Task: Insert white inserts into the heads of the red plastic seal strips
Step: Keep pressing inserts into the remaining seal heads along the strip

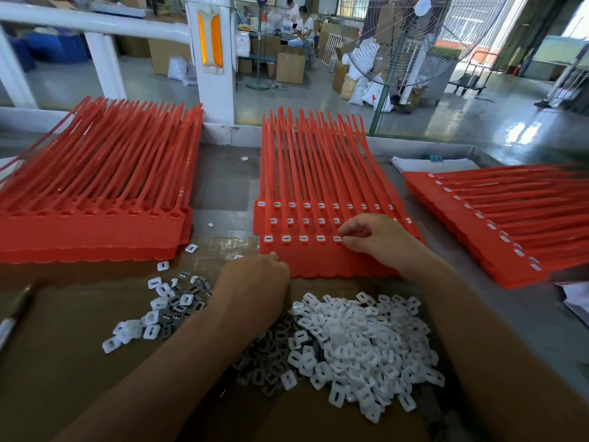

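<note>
A stack of red seal strips [306, 260] lies in the middle of the table, heads toward me, with white inserts [285, 238] seated in the front row's left heads. My right hand [373, 239] rests on that row, its curled fingertips pressing at a head just right of the last seated insert [337, 238]. My left hand [255, 282] sits at the stack's near left corner, fingers curled under; what it holds is hidden. A big heap of loose white inserts [357, 342] lies just in front of me.
A stack of red strips with empty heads [95, 224] lies at the left, a stack with filled heads [497, 231] at the right. A smaller scatter of white and grey pieces [165, 311] lies left of my arm. A pen [12, 317] sits at the left edge.
</note>
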The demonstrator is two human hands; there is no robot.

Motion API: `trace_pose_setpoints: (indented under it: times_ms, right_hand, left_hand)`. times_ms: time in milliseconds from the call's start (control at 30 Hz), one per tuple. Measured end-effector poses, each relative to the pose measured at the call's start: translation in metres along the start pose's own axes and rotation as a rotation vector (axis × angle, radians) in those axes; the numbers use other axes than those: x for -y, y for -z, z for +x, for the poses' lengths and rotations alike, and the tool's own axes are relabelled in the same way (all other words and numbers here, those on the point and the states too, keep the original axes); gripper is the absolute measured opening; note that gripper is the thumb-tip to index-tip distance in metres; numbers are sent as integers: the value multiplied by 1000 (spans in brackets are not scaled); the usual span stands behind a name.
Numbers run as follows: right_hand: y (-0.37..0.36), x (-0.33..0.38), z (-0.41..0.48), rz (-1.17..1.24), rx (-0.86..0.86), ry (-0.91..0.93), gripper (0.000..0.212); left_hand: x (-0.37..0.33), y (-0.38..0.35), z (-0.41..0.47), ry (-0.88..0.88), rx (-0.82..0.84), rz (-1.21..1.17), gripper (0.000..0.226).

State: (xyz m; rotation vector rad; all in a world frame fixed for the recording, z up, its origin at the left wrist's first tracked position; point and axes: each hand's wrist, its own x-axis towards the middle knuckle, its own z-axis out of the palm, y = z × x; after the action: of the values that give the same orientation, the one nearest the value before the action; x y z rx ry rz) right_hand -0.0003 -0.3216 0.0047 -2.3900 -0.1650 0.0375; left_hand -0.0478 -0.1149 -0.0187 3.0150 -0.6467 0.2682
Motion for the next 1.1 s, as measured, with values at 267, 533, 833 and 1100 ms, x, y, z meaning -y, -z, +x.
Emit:
trace_pose_setpoints:
  times_ms: [267,533,833,1100]
  right_hand:
    - [16,-4,-34,-75,142,22,15]
    - [16,1,-45,-78,355,-2,16]
    - [15,3,-45,-103,365,-7,19]
    - [21,-1,-44,16,191,39,21]
  left_hand:
    - [0,-1,2,21,15,-8,33]
    - [-1,-1,3,25,24,-4,35]
    - [-1,1,3,24,36,-11,32]
    - [-1,1,4,18,34,7,32]
